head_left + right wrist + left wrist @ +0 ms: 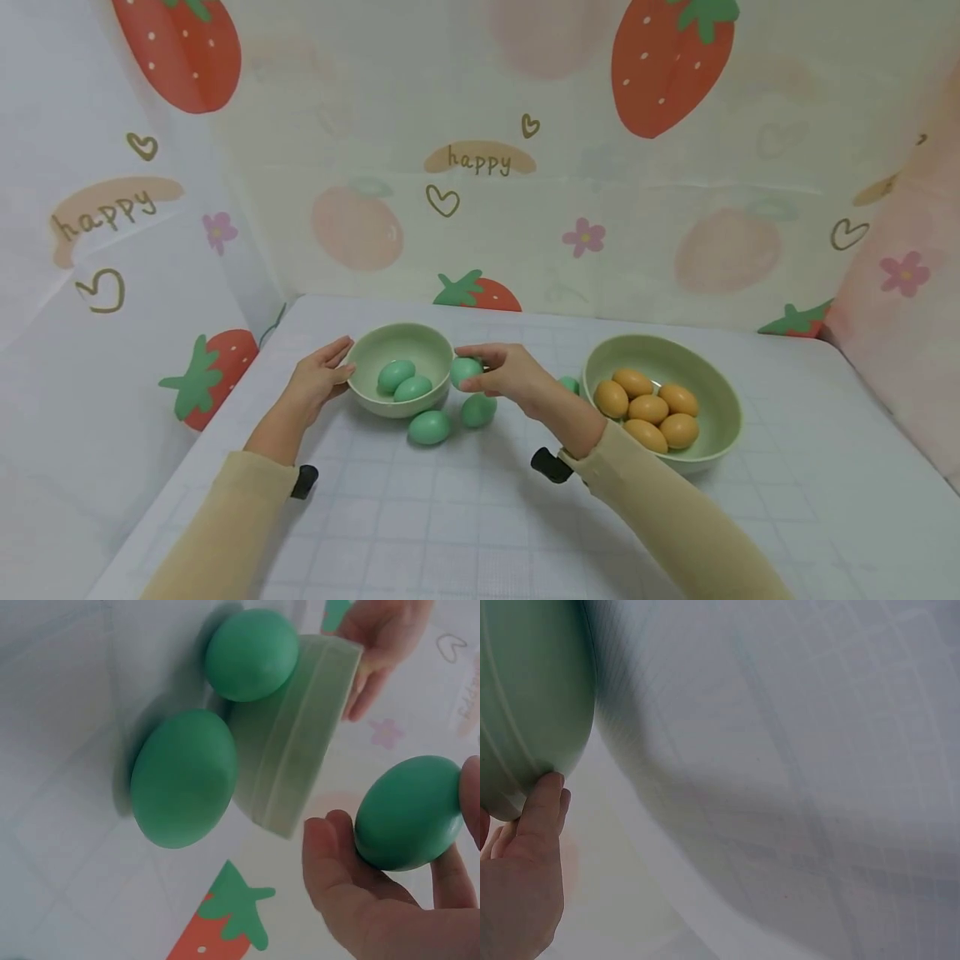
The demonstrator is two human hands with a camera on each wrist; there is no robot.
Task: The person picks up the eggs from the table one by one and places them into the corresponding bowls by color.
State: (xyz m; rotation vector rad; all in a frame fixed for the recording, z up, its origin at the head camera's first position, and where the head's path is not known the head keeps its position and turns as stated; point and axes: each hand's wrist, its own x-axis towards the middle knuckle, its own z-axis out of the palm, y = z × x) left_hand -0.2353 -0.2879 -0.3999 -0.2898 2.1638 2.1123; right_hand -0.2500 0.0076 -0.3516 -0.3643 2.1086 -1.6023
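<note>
My left hand [313,385] grips the left side of a small light green bowl [401,410], which stands on the table. Inside this bowl lie two green eggs [396,376]. Between thumb and fingers, my right hand [516,377] pinches another green egg [465,372] beside the bowl's right rim; the right wrist view shows this held egg [409,814] raised off the table. Two more green eggs rest on the table near the bowl's front, one at its front edge [429,427] and one below my right hand [478,410].
To the right stands a larger light green bowl [720,450] with several orange-yellow eggs [648,409] in it. Another green egg [569,384] sits by its left side, partly hidden by my right arm. A printed cloth wall [480,225] rises behind the table.
</note>
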